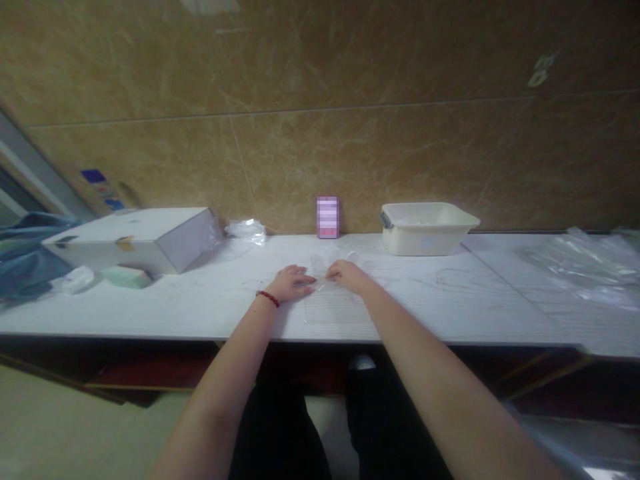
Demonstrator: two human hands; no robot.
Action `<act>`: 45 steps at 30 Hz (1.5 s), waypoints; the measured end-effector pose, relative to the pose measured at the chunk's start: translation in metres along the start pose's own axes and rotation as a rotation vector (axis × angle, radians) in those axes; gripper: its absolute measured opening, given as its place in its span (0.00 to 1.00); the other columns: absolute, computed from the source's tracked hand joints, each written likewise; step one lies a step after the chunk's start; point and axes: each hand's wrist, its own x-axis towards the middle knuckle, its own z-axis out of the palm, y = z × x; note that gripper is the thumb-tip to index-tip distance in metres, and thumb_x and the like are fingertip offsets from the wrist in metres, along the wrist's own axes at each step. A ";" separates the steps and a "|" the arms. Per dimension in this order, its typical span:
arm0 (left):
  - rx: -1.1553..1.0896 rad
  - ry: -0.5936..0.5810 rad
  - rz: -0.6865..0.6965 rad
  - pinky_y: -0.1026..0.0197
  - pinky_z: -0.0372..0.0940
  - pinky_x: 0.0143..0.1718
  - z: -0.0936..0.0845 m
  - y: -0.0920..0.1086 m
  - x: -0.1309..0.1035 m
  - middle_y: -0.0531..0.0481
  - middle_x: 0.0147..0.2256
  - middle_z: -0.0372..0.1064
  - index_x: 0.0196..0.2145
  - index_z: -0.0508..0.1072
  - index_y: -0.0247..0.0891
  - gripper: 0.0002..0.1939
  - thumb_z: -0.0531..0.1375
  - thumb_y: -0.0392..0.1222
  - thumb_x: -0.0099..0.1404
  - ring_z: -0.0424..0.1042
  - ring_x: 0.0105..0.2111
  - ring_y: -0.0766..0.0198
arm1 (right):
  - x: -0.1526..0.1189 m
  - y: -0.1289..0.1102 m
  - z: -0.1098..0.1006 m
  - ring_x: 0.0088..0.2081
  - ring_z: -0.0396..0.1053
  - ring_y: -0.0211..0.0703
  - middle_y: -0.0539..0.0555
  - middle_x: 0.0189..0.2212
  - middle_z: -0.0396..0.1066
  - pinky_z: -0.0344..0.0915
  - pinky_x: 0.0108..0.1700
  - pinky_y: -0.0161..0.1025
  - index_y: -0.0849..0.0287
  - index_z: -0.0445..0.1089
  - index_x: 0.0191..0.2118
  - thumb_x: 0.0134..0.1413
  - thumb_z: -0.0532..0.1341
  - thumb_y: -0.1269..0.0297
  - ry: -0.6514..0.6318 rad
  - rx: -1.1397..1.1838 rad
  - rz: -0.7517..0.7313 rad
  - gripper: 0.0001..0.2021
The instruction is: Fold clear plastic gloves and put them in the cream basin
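Note:
A clear plastic bag [337, 308] lies flat near the front edge of the white table, in the middle of the view. My left hand [293, 283], with a red bracelet at the wrist, rests at its left side, fingers apart and pointing right, fingertips touching the plastic. From the right, my right hand [346, 275] pinches the upper part of the bag between thumb and fingers, close to the left fingertips. The bag's outline is faint, and whether anything lies inside it cannot be made out.
On the white table [200, 313] a cream bin [425, 237] stands back right, a phone-like device [328, 217] upright against the wall. Plastic bags [595, 263] lie far right. At left are a white box [135, 237], a green block [127, 276], crumpled plastic [247, 231] and blue cloth [30, 260].

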 end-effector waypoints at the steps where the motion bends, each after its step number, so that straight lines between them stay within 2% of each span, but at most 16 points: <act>1: 0.003 -0.002 -0.002 0.51 0.47 0.50 0.000 0.000 0.000 0.51 0.48 0.58 0.42 0.67 0.52 0.21 0.50 0.59 0.53 0.55 0.48 0.57 | 0.000 0.001 0.000 0.36 0.64 0.36 0.52 0.31 0.69 0.57 0.40 0.31 0.60 0.72 0.31 0.42 0.54 0.78 -0.003 -0.008 -0.008 0.12; 12: 0.001 -0.027 -0.016 0.50 0.47 0.49 -0.001 -0.001 -0.001 0.51 0.48 0.57 0.43 0.66 0.54 0.23 0.49 0.62 0.52 0.55 0.48 0.55 | -0.002 0.010 0.002 0.38 0.63 0.36 0.52 0.36 0.67 0.56 0.43 0.31 0.57 0.72 0.32 0.44 0.54 0.76 -0.015 -0.065 -0.008 0.12; 19: 0.014 -0.017 -0.016 0.51 0.49 0.48 0.000 -0.002 -0.001 0.50 0.48 0.57 0.43 0.66 0.54 0.23 0.49 0.62 0.51 0.55 0.48 0.56 | -0.005 0.011 -0.002 0.42 0.61 0.38 0.49 0.40 0.66 0.54 0.44 0.33 0.54 0.72 0.31 0.44 0.53 0.77 -0.044 -0.142 0.094 0.14; 23: 0.013 -0.013 -0.015 0.52 0.49 0.48 -0.001 -0.001 -0.001 0.51 0.48 0.57 0.43 0.66 0.54 0.23 0.49 0.62 0.51 0.56 0.48 0.56 | -0.006 0.005 -0.009 0.42 0.60 0.39 0.49 0.38 0.67 0.54 0.44 0.33 0.53 0.72 0.30 0.43 0.52 0.76 -0.021 -0.177 0.226 0.14; 25: 0.010 -0.004 -0.015 0.52 0.49 0.48 -0.001 -0.001 -0.001 0.51 0.48 0.58 0.42 0.67 0.53 0.23 0.50 0.61 0.51 0.56 0.47 0.56 | -0.006 -0.003 -0.010 0.43 0.60 0.39 0.50 0.38 0.67 0.53 0.45 0.34 0.53 0.71 0.34 0.46 0.52 0.73 0.003 -0.173 0.273 0.13; 28: 0.021 0.003 -0.019 0.53 0.49 0.48 -0.001 0.000 -0.002 0.51 0.48 0.58 0.42 0.67 0.53 0.23 0.50 0.61 0.51 0.56 0.47 0.57 | -0.005 -0.021 -0.007 0.45 0.57 0.43 0.50 0.42 0.65 0.51 0.46 0.40 0.50 0.69 0.38 0.49 0.51 0.61 0.015 -0.172 0.279 0.12; 31: 0.034 -0.002 -0.025 0.52 0.50 0.48 -0.001 0.000 -0.002 0.51 0.48 0.58 0.43 0.66 0.53 0.23 0.50 0.61 0.51 0.56 0.47 0.57 | -0.004 -0.036 -0.002 0.48 0.52 0.48 0.48 0.46 0.61 0.49 0.46 0.45 0.46 0.70 0.36 0.45 0.53 0.50 -0.018 -0.155 0.276 0.14; 33: 0.032 -0.011 -0.028 0.52 0.49 0.48 -0.001 0.000 -0.002 0.51 0.48 0.57 0.43 0.66 0.53 0.23 0.50 0.61 0.51 0.56 0.48 0.56 | -0.004 -0.039 0.002 0.49 0.49 0.49 0.47 0.49 0.58 0.48 0.46 0.47 0.44 0.69 0.36 0.42 0.54 0.48 -0.055 -0.129 0.288 0.15; 39: 0.012 -0.026 -0.035 0.51 0.48 0.49 -0.003 -0.001 -0.002 0.52 0.49 0.57 0.43 0.65 0.55 0.24 0.50 0.63 0.50 0.55 0.48 0.56 | -0.007 -0.025 0.001 0.51 0.46 0.54 0.47 0.52 0.53 0.44 0.46 0.54 0.38 0.67 0.37 0.37 0.57 0.46 -0.100 -0.097 0.411 0.17; 45: 0.028 -0.056 -0.043 0.49 0.47 0.49 -0.005 -0.002 -0.002 0.52 0.49 0.56 0.44 0.65 0.56 0.25 0.50 0.64 0.49 0.54 0.49 0.54 | -0.013 -0.012 -0.008 0.53 0.43 0.58 0.49 0.54 0.50 0.42 0.47 0.57 0.40 0.66 0.40 0.35 0.57 0.44 -0.132 -0.073 0.447 0.21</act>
